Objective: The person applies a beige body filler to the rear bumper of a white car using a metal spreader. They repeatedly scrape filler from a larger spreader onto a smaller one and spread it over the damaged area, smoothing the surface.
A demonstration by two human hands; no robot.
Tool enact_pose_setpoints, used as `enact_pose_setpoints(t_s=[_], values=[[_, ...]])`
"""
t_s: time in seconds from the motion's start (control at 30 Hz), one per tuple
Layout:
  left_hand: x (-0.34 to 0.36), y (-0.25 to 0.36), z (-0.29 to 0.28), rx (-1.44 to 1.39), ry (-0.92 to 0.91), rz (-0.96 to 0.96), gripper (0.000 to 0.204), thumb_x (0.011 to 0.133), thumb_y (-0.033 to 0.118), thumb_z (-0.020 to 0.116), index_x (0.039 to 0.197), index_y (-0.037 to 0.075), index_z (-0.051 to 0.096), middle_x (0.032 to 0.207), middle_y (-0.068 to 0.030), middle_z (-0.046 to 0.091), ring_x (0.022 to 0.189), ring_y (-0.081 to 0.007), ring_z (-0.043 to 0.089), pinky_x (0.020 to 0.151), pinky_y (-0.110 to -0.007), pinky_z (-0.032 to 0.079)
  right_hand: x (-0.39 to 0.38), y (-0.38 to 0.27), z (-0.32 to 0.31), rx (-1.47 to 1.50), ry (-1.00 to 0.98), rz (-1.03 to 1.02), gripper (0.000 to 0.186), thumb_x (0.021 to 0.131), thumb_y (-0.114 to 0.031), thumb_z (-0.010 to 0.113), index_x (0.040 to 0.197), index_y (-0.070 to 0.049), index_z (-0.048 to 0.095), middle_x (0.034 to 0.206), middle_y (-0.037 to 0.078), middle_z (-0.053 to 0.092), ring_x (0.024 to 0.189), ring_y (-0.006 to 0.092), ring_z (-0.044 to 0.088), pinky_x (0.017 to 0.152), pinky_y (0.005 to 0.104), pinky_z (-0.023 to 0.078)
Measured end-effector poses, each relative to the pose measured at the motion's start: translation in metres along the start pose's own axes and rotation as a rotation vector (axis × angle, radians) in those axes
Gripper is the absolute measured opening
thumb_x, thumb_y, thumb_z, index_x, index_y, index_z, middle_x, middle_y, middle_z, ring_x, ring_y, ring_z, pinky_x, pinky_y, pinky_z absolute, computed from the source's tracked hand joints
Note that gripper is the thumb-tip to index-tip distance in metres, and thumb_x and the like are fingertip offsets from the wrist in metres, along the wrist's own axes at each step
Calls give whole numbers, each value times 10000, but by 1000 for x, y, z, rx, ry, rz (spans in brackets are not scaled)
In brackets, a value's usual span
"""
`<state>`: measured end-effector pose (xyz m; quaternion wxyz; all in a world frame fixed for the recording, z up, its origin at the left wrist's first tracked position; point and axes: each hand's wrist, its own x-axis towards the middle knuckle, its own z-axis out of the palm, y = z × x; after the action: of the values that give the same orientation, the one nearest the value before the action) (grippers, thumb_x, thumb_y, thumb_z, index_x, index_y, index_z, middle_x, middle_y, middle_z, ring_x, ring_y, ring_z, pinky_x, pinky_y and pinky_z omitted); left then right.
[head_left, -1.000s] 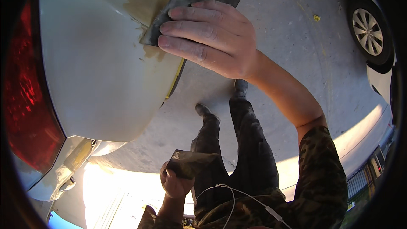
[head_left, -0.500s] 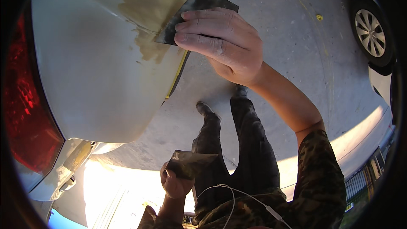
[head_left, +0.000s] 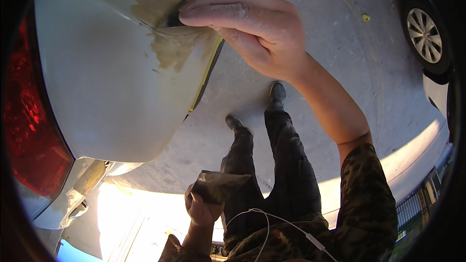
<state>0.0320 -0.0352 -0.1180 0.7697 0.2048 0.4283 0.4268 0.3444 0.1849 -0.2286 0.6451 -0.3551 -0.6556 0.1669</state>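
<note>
Gripping a likely springy blade, best held behind its edge, is the right hand; the left hand clasps a plate.

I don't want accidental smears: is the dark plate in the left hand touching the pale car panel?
Apart: the head view shows concrete floor between the dark plate in the left hand and the pale car panel.
</note>
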Motion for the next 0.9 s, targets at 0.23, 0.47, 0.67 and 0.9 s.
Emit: enact_pose_setpoints(t_s=[0.23,0.47,0.67,0.9], values=[[0,12,14,-90,-21,5,455,1101,261,476,1450,-30,486,1447,-246,554,1351,-405,541,1154,-582,407,-49,-31,-11,45,56,453,250,925,59,662,1119,-64,761,1057,83,748,919,189,711,765,312,573],[1,52,49,-27,-183,5,501,1111,301,457,1495,-19,421,1470,-216,538,1332,-373,555,1124,-539,461,-58,-112,-6,495,745,1228,263,1026,-136,649,1218,43,655,1055,29,678,937,96,599,854,269,499],[22,93,43,87,-318,3,511,1119,326,427,1506,-6,420,1494,-184,526,1363,-344,529,1155,-514,423,-32,-140,41,471,738,1255,287,1020,-154,665,1232,38,685,1008,-30,660,912,57,546,840,230,442],[62,133,-2,27,-496,-152,499,1112,312,463,1562,104,406,1568,-84,486,1424,-280,471,1207,-541,335,8,-136,92,-15,729,1200,256,1014,-123,623,1202,28,710,843,-20,646,771,53,513,700,236,445]])
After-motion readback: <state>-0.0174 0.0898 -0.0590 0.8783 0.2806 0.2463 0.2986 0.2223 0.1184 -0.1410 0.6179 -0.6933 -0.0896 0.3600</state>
